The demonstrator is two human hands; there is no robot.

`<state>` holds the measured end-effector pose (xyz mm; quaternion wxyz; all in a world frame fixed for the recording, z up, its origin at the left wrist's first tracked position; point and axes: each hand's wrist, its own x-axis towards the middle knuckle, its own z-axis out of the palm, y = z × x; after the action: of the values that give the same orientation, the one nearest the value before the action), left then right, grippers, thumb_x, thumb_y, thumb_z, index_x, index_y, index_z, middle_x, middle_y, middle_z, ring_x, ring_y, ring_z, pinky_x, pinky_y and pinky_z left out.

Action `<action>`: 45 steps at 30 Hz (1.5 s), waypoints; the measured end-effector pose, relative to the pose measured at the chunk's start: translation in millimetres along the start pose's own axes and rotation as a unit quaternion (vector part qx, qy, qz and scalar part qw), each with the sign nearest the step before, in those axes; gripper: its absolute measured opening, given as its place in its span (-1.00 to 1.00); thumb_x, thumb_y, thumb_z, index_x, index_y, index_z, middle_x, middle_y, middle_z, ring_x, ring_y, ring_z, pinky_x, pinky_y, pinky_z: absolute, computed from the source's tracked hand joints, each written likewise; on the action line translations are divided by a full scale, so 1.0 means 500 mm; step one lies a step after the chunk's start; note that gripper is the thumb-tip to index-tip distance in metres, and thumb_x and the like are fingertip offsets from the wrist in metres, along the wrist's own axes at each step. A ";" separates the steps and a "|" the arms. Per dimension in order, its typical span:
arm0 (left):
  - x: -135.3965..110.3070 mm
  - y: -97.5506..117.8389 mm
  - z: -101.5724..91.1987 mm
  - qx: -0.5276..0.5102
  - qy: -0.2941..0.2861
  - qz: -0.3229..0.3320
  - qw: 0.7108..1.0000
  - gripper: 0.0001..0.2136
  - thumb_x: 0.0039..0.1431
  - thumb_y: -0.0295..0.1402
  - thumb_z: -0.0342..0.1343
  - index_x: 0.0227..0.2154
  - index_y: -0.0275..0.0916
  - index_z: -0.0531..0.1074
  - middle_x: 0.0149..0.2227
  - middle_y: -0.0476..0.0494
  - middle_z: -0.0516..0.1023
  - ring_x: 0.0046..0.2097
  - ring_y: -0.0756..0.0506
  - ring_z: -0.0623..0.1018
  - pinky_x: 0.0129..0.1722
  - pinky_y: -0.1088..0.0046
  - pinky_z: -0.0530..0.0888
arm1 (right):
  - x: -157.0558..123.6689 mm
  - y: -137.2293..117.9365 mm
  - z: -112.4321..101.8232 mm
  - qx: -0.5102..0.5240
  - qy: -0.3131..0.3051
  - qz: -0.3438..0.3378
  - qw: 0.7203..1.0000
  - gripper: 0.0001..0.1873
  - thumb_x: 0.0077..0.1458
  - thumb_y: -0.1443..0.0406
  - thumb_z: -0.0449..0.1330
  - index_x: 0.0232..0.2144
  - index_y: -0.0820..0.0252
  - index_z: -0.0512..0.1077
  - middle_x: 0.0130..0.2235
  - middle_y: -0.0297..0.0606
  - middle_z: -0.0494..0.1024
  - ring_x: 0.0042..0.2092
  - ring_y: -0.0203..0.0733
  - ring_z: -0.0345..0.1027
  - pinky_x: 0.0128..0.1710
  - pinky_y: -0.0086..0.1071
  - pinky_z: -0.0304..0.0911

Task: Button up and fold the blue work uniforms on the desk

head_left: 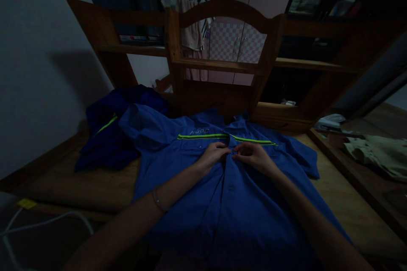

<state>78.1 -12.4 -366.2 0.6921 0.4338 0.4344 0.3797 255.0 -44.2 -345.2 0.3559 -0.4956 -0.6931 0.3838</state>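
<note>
On the blue shirt, the hands, left and right, pinch the front opening; both curled nearly closed.

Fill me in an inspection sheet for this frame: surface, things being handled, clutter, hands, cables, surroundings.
Surface: wooden tabletop, dimly lit.
Things handled: blue shirt, spread front up, collar toward the shelf; lime stripes across the chest.
Clutter: darker blue garment with a lime stripe, heaped at picture left; pale cloth at far right.
Hands: left hand and right hand meet at the shirt's front opening; exact grip too dim to tell.
Cables: white cable, lower left, by a yellow tag.
Surroundings: wooden shelf behind; hanging clothes beyond it.
</note>
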 end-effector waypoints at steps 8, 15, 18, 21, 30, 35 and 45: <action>-0.009 0.013 0.000 -0.018 -0.011 -0.014 1.000 -0.83 -0.07 -0.49 0.22 -0.37 -0.34 0.40 -0.48 -0.08 0.51 -0.50 0.05 0.50 -0.44 0.57 0.42 | -0.002 -0.004 0.001 0.003 0.000 -0.005 1.000 -0.63 -0.08 0.11 0.31 -0.28 0.25 0.46 -0.42 -0.31 0.49 -0.40 -0.30 0.36 -0.41 -0.46 0.25; -0.014 0.017 0.000 -0.022 -0.020 -0.012 0.999 -0.81 -0.07 -0.47 0.25 -0.35 -0.36 0.42 -0.46 -0.11 0.52 -0.49 0.04 0.51 -0.46 0.56 0.42 | -0.008 -0.008 0.005 -0.011 0.000 -0.034 0.999 -0.67 -0.03 0.12 0.28 -0.29 0.23 0.44 -0.38 -0.29 0.51 -0.38 -0.29 0.37 -0.39 -0.45 0.26; -0.008 0.013 -0.002 -0.022 -0.010 -0.019 1.000 -0.77 -0.10 -0.49 0.26 -0.32 -0.34 0.42 -0.44 -0.10 0.53 -0.48 0.03 0.51 -0.45 0.56 0.43 | -0.007 -0.007 0.006 -0.008 -0.001 -0.038 0.999 -0.66 -0.03 0.10 0.28 -0.29 0.23 0.44 -0.39 -0.29 0.51 -0.39 -0.29 0.37 -0.40 -0.45 0.26; -0.006 0.013 -0.004 -0.021 -0.011 -0.021 0.999 -0.77 -0.10 -0.51 0.24 -0.31 -0.34 0.42 -0.44 -0.09 0.52 -0.48 0.04 0.50 -0.45 0.57 0.43 | -0.006 -0.007 0.007 0.000 -0.002 -0.027 1.000 -0.64 -0.04 0.08 0.28 -0.27 0.23 0.44 -0.39 -0.28 0.50 -0.38 -0.27 0.38 -0.40 -0.44 0.27; -0.013 0.034 -0.007 -0.045 -0.048 -0.041 0.997 -0.90 -0.13 -0.52 0.23 -0.55 -0.33 0.39 -0.59 0.00 0.42 -0.54 0.10 0.43 -0.49 0.64 0.39 | -0.007 -0.021 0.006 0.026 -0.012 -0.014 0.999 -0.61 -0.06 0.07 0.29 -0.26 0.23 0.45 -0.43 -0.34 0.44 -0.41 -0.31 0.33 -0.43 -0.47 0.21; -0.012 0.040 -0.011 -0.054 -0.065 -0.052 0.995 -0.89 -0.12 -0.58 0.18 -0.58 -0.30 0.37 -0.58 0.01 0.43 -0.53 0.08 0.44 -0.47 0.59 0.42 | -0.007 -0.026 0.005 0.032 -0.013 -0.016 0.999 -0.58 -0.06 0.06 0.29 -0.22 0.22 0.46 -0.43 -0.35 0.43 -0.41 -0.32 0.31 -0.43 -0.47 0.19; -0.007 0.034 -0.016 -0.053 -0.065 -0.055 0.995 -0.83 -0.20 -0.61 0.17 -0.46 -0.31 0.42 -0.51 -0.01 0.49 -0.46 0.06 0.49 -0.40 0.58 0.43 | -0.005 -0.028 0.003 -0.007 0.025 -0.020 0.999 -0.63 -0.02 0.05 0.24 -0.24 0.18 0.50 -0.23 -0.23 0.54 -0.27 -0.19 0.41 -0.28 -0.36 0.32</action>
<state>66.9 -8.0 -351.6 0.7608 0.3954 0.3911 0.3345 248.5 -49.9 -333.8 0.3773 -0.4932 -0.6965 0.3596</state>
